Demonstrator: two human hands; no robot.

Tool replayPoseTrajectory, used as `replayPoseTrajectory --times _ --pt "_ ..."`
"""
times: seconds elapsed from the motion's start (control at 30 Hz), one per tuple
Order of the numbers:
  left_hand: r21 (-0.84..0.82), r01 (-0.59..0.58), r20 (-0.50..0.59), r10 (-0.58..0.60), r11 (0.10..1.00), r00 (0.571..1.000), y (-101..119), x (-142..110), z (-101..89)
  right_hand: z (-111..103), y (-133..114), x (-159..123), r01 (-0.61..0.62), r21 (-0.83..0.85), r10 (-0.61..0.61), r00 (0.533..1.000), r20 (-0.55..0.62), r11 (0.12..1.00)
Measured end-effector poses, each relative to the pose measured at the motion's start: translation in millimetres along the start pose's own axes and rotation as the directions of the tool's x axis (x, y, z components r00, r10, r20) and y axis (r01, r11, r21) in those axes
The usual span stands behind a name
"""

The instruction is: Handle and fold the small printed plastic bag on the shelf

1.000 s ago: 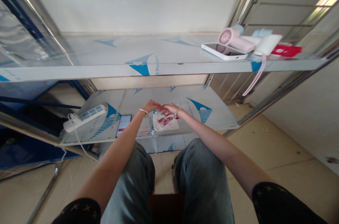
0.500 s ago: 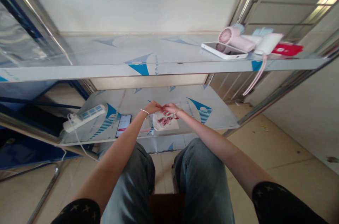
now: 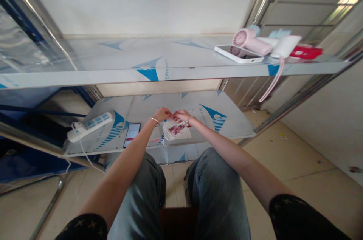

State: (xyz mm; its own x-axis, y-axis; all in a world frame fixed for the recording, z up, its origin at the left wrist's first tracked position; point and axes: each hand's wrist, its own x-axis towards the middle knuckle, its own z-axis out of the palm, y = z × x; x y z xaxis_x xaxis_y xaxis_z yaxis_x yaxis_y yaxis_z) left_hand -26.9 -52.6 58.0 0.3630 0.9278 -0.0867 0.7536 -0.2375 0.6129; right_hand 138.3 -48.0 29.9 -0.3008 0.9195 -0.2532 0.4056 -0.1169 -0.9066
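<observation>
Over the lower shelf (image 3: 147, 107), my left hand (image 3: 162, 114) and my right hand (image 3: 182, 115) meet fingertip to fingertip. Both are closed in a pinch, and whatever lies between the fingers is too small to make out. Just below them, a clear plastic bag (image 3: 185, 133) lies flat on the shelf, with small dark red and pink beads (image 3: 176, 129) on or in it. My right hand hovers partly over the bag's upper edge. A phone (image 3: 132, 133) with a lit screen rests left of my left wrist.
A white power strip (image 3: 90, 126) with a trailing cable sits at the shelf's left end. The upper shelf's front edge (image 3: 181, 73) crosses above my hands. On it are a white-cased phone (image 3: 238, 54), a pink handheld fan (image 3: 252, 41) and a red packet (image 3: 306, 52).
My hands stay almost in place, fingertips together, with only a slight shift of the fingers. The bag and beads have not visibly moved.
</observation>
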Motion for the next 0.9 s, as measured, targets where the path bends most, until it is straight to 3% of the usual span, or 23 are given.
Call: replayPoseTrajectory --times 0.23,0.47,0.67,0.9 --pt "0.276 -0.038 0.028 0.031 0.96 0.999 16.1 -1.5 5.1 2.7 8.1 10.2 0.006 -0.012 -0.006 0.999 -0.036 1.0" --pt "0.397 -0.027 0.046 0.01 0.917 0.999 13.9 0.6 9.3 9.4 17.3 16.6 -0.019 -0.079 0.018 1.0 -0.016 0.997" --pt "0.465 0.074 0.006 -0.087 0.882 0.996 17.4 -3.2 14.2 9.5 14.8 20.5 0.004 -0.306 -0.027 0.997 -0.07 0.952" --pt "0.556 0.061 0.012 -0.082 0.829 0.997 27.4 -4.0 19.3 6.2 5.9 13.5 0.009 -0.494 -0.049 0.997 -0.068 0.869"
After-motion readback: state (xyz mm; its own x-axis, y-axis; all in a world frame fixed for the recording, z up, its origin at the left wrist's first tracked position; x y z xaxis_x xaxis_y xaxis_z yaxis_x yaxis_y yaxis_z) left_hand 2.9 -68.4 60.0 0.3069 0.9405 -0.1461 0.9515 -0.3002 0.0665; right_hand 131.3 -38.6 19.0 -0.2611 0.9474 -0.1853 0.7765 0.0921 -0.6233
